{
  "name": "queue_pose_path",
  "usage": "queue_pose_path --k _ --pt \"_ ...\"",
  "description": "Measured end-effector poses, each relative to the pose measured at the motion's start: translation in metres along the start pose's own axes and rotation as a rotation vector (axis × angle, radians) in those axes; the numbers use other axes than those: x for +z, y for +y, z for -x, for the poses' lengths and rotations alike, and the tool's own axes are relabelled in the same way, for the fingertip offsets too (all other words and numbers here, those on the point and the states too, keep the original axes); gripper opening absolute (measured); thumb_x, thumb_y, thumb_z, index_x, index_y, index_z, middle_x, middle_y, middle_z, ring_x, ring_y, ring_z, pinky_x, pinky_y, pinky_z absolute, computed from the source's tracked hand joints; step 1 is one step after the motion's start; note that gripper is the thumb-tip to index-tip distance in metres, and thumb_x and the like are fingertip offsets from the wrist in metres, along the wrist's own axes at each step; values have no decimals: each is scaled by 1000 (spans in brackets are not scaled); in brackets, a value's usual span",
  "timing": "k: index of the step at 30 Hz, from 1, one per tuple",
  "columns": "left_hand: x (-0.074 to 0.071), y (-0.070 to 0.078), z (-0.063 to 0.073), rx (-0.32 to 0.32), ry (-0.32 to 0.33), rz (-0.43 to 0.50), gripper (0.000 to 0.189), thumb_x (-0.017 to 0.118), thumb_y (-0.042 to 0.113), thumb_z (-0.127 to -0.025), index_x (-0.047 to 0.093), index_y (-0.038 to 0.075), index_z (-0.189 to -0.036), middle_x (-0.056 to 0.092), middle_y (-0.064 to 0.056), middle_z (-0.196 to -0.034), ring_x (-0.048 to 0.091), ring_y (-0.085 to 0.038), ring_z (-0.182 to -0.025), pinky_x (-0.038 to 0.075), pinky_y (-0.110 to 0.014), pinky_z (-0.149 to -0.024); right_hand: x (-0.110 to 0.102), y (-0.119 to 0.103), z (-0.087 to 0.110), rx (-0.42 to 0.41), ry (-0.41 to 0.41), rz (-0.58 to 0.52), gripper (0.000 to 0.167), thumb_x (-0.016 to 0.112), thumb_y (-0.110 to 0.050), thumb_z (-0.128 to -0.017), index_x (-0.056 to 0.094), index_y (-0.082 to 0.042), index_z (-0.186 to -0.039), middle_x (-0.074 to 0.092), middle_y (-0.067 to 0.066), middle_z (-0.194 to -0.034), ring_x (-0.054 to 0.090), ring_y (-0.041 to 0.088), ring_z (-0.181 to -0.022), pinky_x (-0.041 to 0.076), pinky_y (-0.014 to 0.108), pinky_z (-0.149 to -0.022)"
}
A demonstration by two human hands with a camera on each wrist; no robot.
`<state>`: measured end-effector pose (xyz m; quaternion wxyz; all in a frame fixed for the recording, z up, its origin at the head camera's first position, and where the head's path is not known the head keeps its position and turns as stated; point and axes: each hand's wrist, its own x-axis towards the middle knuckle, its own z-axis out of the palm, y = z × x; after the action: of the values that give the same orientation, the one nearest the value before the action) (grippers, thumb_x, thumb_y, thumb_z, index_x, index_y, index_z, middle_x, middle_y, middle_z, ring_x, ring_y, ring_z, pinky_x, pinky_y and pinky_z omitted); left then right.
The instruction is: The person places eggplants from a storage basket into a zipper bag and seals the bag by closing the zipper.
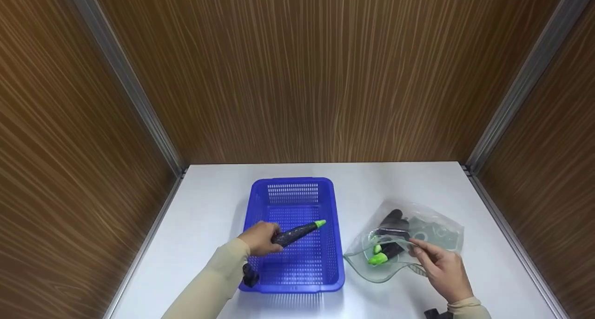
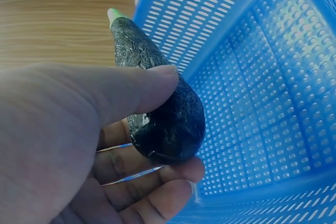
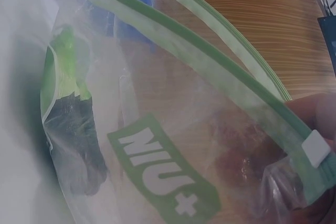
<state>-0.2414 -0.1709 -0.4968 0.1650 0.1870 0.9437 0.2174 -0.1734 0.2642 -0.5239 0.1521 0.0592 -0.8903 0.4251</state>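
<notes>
L hand (image 1: 263, 237): thumb + fingers gripping fat dark end of an eggplant, lower centre of frame.
R hand (image 1: 444, 268): lower right, pinching rim of zip bag (image 1: 434, 233).
Eggplant (image 1: 300, 234): over blue basket (image 1: 293, 289), green tip pointing R; touching basket or not, can't tell.
Bagged eggplants (image 1: 390, 250): R of centre, inside the clear bag, green ends twd bottom of frame.
Step (my read): mid-transfer btwn basket & bag; direction unclear.
Next: if bag-bound, prob. swing R, tip first, mouth held wide; if basket-bound, lower & let go.
L wrist view only: eggplant's rounded butt, thumb on top, fingers beneath; head view hides those.
R wrist view only: white slider (image 3: 316, 149) at right edge, NIU+ print (image 3: 165, 169) legible, zip strips apart. Basket's inside best in head & L wrist views.
</notes>
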Motion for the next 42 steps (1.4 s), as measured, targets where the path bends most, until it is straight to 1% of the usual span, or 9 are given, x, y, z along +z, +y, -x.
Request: queue_pose_path --k 4,12,19,27,34,38,42 --pt "-2 2 3 -4 15 16 28 78 26 -78 65 9 -96 59 6 -77 53 -11 -70 47 -31 -68 0 1 -1 -2 1 7 19 61 -13 -95 72 -7 -109 73 7 -97 66 1 -83 47 7 -68" --pt "-4 6 8 17 56 72 28 77 28 -80 64 11 -97 59 5 -79 52 -11 -70 47 -31 -67 0 2 -2 -14 9 8 18 63 -9 -93 72 -8 -108 73 6 -95 65 1 -80 48 9 -65" --pt "-5 12 13 17 92 114 29 75 29 -83 65 13 -104 60 7 -86 55 -10 -79 49 -33 -75 -1 3 -4 -23 11 13 18 64 -8 -92 73 -8 -108 73 4 -92 66 2 -78 47 9 -64" --pt "-6 17 15 87 162 128 31 75 30 -83 66 11 -106 61 6 -88 55 -10 -79 48 -33 -76 -2 1 -5 -56 28 -13 19 64 -6 -91 73 -8 -107 74 5 -91 66 0 -78 48 9 -65" --pt "-6 23 18 111 196 162 34 76 33 -83 66 11 -107 60 6 -90 56 -10 -79 49 -32 -74 -1 -2 -6 -60 35 -34 18 65 -5 -90 74 -9 -106 74 5 -90 66 2 -75 47 9 -63" --pt "-7 28 20 110 204 183 36 75 37 -82 65 14 -108 60 7 -91 55 -10 -81 48 -31 -75 -2 -1 -6 -54 27 -16 18 65 -6 -91 73 -8 -107 73 5 -91 66 1 -76 48 9 -63" --pt "-6 33 21 118 219 199 36 76 35 -82 65 14 -109 60 7 -92 56 -10 -81 48 -31 -76 -2 -1 -6 -57 30 -1 18 65 -6 -90 73 -8 -106 73 6 -92 65 1 -76 47 9 -62"
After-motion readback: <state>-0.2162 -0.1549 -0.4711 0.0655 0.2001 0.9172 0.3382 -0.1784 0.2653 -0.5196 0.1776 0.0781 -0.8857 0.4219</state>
